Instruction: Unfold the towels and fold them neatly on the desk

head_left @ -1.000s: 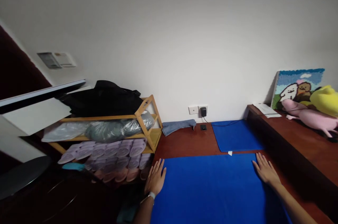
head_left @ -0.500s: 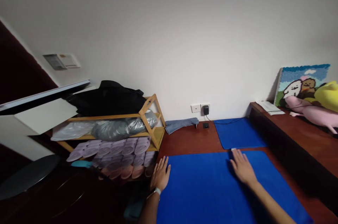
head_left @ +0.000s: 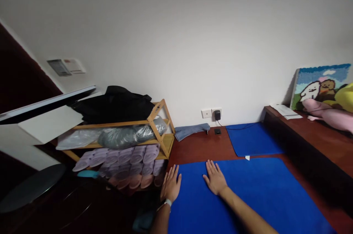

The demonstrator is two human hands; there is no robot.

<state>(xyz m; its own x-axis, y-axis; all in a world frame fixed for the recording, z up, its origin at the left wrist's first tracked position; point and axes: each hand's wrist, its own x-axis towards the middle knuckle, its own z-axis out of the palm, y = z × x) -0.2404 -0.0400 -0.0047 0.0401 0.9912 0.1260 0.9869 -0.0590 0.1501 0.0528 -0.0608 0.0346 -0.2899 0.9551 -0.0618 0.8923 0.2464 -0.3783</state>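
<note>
A large blue cloth [head_left: 198, 204] lies spread over the reddish-brown table [head_left: 195, 151]. At its far left corner rests my left hand [head_left: 170, 185], open, fingers outstretched, with a watch on the wrist. My right hand [head_left: 216, 179] lies flat on the cloth near its far edge, to the right of the left hand; its fingers are extended and it holds nothing. Beyond them, a second, smaller blue cloth [head_left: 252, 140] lies toward the wall, and a small white tag [head_left: 247, 158] shows between the two cloths.
Folded grey-blue fabric [head_left: 192, 131] and a plugged-in black adapter [head_left: 217, 115] are by the wall. To the left stands a wooden rack [head_left: 162, 131] with slippers [head_left: 138, 153] and a black bag [head_left: 118, 105]. A raised ledge [head_left: 317, 131] at right carries a pink plush toy [head_left: 328, 114].
My right hand has slid left across the large cloth, closer to my left hand, uncovering the white tag. The left hand stays at the corner. The view has shifted slightly.
</note>
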